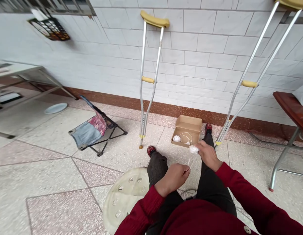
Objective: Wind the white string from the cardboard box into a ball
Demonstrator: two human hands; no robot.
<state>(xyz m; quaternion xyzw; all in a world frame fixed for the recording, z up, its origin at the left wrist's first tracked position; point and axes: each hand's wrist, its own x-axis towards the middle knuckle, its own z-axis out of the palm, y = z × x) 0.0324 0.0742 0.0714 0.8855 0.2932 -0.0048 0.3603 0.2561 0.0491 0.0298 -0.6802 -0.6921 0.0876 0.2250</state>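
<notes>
Above my lap, my right hand [208, 154] is closed around a small ball of white yarn [193, 149]. My left hand [176, 177] is lower and to the left, its fingers pinched on a strand of the same yarn [190, 162]. The strand hangs between the two hands. Beyond them on the floor, an open cardboard box [189, 123] holds another white yarn ball [176, 138] and a loose length of yarn.
Two crutches, a left one [143, 98] and a right one [236, 98], lean on the tiled wall. A folding chair [89, 130] and a round plastic stool [124, 195] are on my left. At right stands a brown-topped table [288, 104].
</notes>
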